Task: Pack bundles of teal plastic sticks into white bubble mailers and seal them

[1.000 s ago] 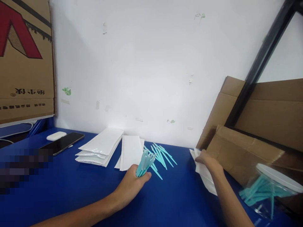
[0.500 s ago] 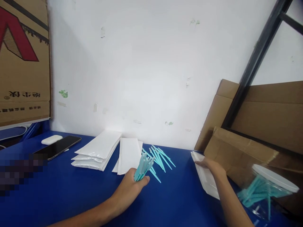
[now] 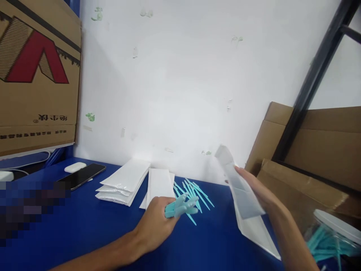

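Note:
A bundle of slim teal plastic sticks [image 3: 180, 206] is gripped in my left hand [image 3: 156, 222], their paler ends pointing right. Beyond that fist, several loose teal sticks [image 3: 201, 195] lie fanned out on the blue table [image 3: 214, 241]. My right hand [image 3: 255, 188] holds a flat white packet [image 3: 239, 192] raised and tilted at the right, fingers partly hidden behind it. Under it shows a white flat piece [image 3: 258, 235]; I cannot tell whether it is a second packet or part of the same one.
White packets lie stacked [image 3: 125, 178] at centre left, with others [image 3: 160, 182] beside them. A black phone [image 3: 84, 177] and a white case [image 3: 75, 167] rest at the left. A clear tub of teal sticks [image 3: 332, 241] stands at right, near cardboard [image 3: 304, 192].
My right hand has lifted the white packet off the table and tilted it up. The stick bundle in my left hand has tipped to the right. The view has shifted slightly left.

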Available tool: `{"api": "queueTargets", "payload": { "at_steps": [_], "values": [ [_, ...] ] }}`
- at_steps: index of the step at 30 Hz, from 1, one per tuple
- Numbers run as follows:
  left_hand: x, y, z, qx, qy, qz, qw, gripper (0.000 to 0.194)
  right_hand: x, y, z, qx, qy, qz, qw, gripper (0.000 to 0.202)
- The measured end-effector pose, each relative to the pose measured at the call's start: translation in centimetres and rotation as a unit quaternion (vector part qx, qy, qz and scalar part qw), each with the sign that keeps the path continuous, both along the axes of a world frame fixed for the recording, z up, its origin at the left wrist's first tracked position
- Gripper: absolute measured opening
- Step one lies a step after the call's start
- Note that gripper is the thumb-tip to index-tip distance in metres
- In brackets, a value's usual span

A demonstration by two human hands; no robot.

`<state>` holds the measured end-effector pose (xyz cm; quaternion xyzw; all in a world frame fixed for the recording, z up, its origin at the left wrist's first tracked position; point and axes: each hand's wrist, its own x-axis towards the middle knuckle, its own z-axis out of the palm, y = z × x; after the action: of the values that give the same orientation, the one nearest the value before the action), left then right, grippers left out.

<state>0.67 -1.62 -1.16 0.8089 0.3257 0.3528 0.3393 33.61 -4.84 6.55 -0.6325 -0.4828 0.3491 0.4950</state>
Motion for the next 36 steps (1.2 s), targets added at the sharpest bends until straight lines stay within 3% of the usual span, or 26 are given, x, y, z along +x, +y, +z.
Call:
{"api": "queueTargets", "payload": {
  "at_steps": [3, 6, 9, 12, 17, 25, 31, 36],
  "values": [
    [-1.2, 1.3, 1.6, 0.137, 0.062, 0.068, 0.986, 0.02, -2.8, -1.6, 0.3, -0.072, 0.147, 0.138, 0.977, 0.063],
    [-2.4, 3.3, 2.6, 0.278, 0.177, 0.165, 0.93, 0.011, -4.2, -1.9, -0.6, -0.163, 0.177, 0.233, 0.942, 0.065],
    [-3.2, 4.7, 2.9, 0.317, 0.291, 0.21, 0.878, 0.014, -4.6, -1.5, -1.9, -0.227, 0.188, 0.298, 0.908, 0.072],
    [-3.5, 4.9, 3.1, 0.318, 0.342, 0.217, 0.857, 0.02, -5.0, -1.2, -2.5, -0.229, 0.19, 0.331, 0.896, 0.075],
    [-3.5, 4.5, 3.6, 0.32, 0.36, 0.227, 0.847, 0.027, -5.7, -1.4, -1.7, -0.214, 0.17, 0.343, 0.899, 0.063],
    [-3.5, 4.7, 3.1, 0.328, 0.369, 0.214, 0.843, 0.027, -7.1, -1.4, -2.1, -0.251, 0.219, 0.383, 0.862, 0.071],
    [-3.6, 4.7, 2.8, 0.347, 0.324, 0.22, 0.853, 0.015, -8.1, -1.2, -1.3, -0.232, 0.222, 0.39, 0.863, 0.066],
    [-3.3, 4.4, 2.6, 0.341, 0.313, 0.196, 0.864, 0.013, -8.7, -0.9, -1.1, -0.181, 0.152, 0.392, 0.889, 0.057]
  ]
}}
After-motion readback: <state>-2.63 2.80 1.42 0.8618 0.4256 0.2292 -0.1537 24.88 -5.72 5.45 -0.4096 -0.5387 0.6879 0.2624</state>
